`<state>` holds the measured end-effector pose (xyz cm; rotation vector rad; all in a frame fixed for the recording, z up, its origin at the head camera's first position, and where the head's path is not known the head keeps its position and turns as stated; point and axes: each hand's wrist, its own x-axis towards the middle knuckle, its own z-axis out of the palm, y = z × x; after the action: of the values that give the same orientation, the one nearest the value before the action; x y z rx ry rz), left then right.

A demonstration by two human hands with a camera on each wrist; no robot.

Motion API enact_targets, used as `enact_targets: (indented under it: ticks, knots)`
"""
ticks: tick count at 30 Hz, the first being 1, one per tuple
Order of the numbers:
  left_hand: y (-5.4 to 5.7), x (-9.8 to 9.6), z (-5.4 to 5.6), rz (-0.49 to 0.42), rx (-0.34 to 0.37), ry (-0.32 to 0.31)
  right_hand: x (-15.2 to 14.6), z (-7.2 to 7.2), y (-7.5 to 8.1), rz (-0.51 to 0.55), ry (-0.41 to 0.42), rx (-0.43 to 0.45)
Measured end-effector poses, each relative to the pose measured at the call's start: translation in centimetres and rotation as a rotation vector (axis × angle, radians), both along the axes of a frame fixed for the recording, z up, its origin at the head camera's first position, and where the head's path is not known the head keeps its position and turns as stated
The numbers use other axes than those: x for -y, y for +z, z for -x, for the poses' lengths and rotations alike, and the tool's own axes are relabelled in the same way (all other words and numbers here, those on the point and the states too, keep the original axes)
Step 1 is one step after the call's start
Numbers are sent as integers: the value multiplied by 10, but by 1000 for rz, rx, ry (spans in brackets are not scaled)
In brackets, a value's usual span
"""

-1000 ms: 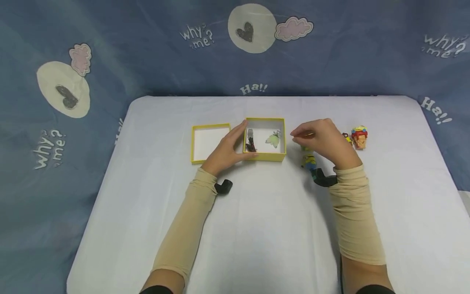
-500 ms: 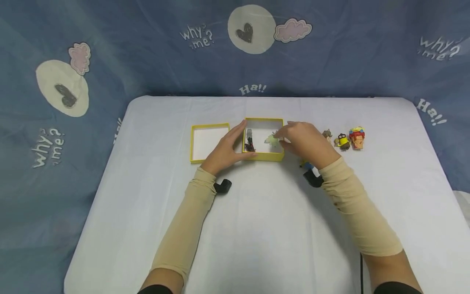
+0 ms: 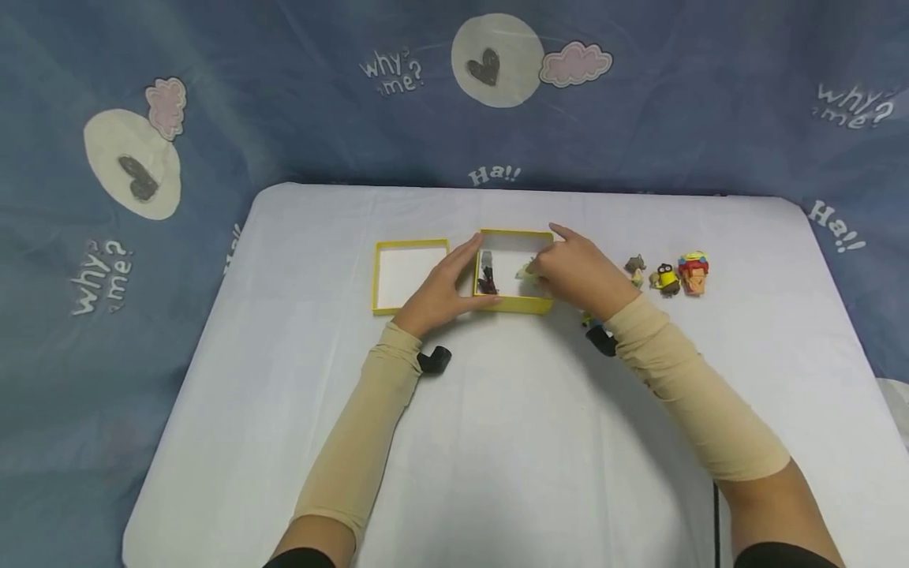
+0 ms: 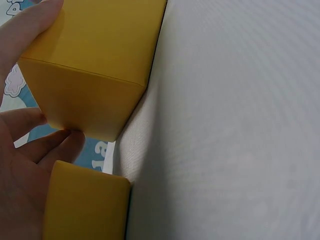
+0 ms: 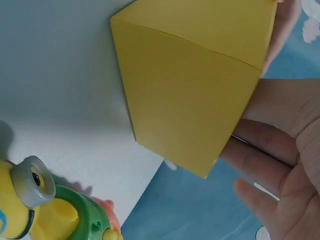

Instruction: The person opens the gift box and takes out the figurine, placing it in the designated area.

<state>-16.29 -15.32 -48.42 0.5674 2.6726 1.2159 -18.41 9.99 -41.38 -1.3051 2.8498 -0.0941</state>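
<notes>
An uncovered yellow box [image 3: 513,306] with a white inside stands on the white table. My left hand [image 3: 443,293] grips its left side, thumb along the front wall and fingers at the back corner. Inside the box a dark slim figure [image 3: 487,276] lies by the left wall. A pale green toy [image 3: 523,272] lies further right, partly covered by my right hand [image 3: 578,270]. That hand reaches over the right wall, with its working fingertips inside and hidden. In the right wrist view its fingers [image 5: 260,160] pass behind the box wall; I cannot tell whether they hold anything.
Left of the box lies the yellow-rimmed lid [image 3: 375,276], white side up. At the right stand a small grey-brown figure [image 3: 635,263], a yellow goggled figure [image 3: 666,279] and a red toy [image 3: 693,274]. Another goggled toy [image 5: 35,182] sits under my right wrist.
My right hand has moved left from beside the box, where its fingers pinched something small, to inside it over the pale green toy. My left hand has stayed on the box.
</notes>
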Motion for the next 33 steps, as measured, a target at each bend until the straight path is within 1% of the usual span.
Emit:
enact_targets:
  ticks: [5,14,17,22,29,33]
  knots:
    - [1,0,-1,6,3,1,5,3,-2,-69,6,-50]
    - [1,0,-2,-5,5,-2,13,7,-9,-104,-26,-47]
    - [1,0,-2,-8,0,-2,15,10,-11,-100,-33,-34]
    - [1,-1,-2,-6,-3,-5,16,14,-14,-86,-42,-39]
    - [3,-1,-2,-8,4,-1,17,21,-20,-4,-54,-19]
    - [3,0,-2,-7,4,1,18,24,-22,18,-61,2]
